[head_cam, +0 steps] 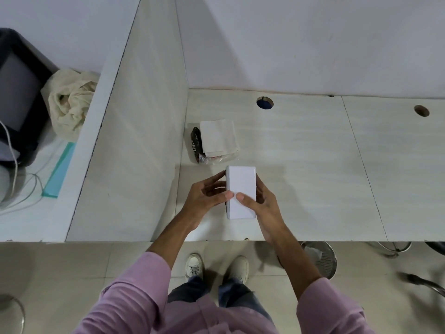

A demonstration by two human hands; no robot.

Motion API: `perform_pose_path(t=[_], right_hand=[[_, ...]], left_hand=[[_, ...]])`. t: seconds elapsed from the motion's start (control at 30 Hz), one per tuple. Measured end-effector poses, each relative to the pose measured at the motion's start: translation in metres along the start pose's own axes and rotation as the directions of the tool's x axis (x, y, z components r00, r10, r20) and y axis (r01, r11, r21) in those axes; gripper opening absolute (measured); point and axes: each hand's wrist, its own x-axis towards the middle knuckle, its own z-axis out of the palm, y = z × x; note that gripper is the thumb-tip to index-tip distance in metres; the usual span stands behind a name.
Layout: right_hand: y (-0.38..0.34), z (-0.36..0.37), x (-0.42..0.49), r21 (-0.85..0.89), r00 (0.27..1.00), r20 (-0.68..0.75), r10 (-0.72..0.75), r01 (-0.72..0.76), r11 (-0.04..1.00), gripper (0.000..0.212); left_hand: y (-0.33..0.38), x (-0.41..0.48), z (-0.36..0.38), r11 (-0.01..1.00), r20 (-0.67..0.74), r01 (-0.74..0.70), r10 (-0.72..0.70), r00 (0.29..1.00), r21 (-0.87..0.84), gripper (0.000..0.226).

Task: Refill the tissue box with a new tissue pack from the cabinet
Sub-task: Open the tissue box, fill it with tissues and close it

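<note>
A single wide-angle view looks steeply down from head height, facing the pale wood-grain desk [301, 165] and the white wall behind it. The pink-sleeved forearms sit close below the lens, and straight lines bow at the edges, probably from lens distortion.

Left hand [207, 194] and right hand [258, 203] forward, fingers curled inward, thumbs nearly meeting.

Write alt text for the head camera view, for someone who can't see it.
Both hands, left and right, grip a white box on a pale desk. Just beyond it lies a tissue stack on an opened wrapper.
</note>
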Motion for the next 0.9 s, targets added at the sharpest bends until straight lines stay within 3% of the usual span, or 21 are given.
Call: perform_pose_path(t=[0.13,0.2,0.33,0.4,0.5,0.57,0.6,0.67,0.77,0.9], right_hand=[[-0.004,-0.003,0.0,-0.012,0.999,0.048,0.0,0.001,1.0,0.087],[-0.007,-0.008,-0.003,0.072,0.999,0.039,0.025,-0.028,0.997,0.073],[-0.007,-0.016,-0.005,0.16,0.997,0.04,0.068,-0.073,0.984,0.053],[-0.007,-0.019,-0.002,0.21,0.996,0.028,0.09,-0.094,0.973,0.055],[-0.008,-0.026,-0.002,0.299,0.99,-0.004,0.141,-0.134,0.945,0.078],[-0.005,-0.034,-0.004,0.333,0.986,-0.037,0.165,-0.144,0.932,0.087],[-0.002,-0.038,-0.006,0.347,0.984,-0.049,0.171,-0.144,0.927,0.082],[0.003,-0.044,-0.01,0.388,0.983,-0.069,0.168,-0.128,0.913,0.06],[0.008,-0.052,-0.013,0.449,0.977,-0.114,0.181,-0.112,0.886,0.039],[0.008,-0.055,-0.016,0.483,0.979,-0.1,0.18,-0.11,0.869,0.067]], left_hand=[[-0.004,-0.001,0.0,1.0,-0.02,0.002,-0.002,1.0,0.005,0.072],[-0.004,-0.003,-0.002,1.0,-0.007,0.018,-0.018,1.0,0.0,0.075],[-0.006,-0.006,0.0,0.996,0.006,0.059,-0.058,0.998,-0.07,0.059],[-0.007,-0.004,0.001,0.977,0.001,0.075,-0.077,0.997,-0.198,0.063],[-0.013,-0.003,-0.006,0.844,0.039,0.165,-0.169,0.985,-0.511,0.075],[-0.021,-0.003,-0.015,0.796,0.035,0.168,-0.182,0.983,-0.582,0.058],[-0.024,-0.002,-0.018,0.797,0.003,0.16,-0.194,0.981,-0.582,0.045],[-0.03,0.004,-0.023,0.855,-0.146,0.152,-0.255,0.956,-0.496,0.029],[-0.039,0.012,-0.028,0.959,-0.375,0.207,-0.267,0.888,-0.193,0.03],[-0.052,0.012,-0.03,0.931,-0.551,0.244,-0.058,0.832,0.27,0.03]])
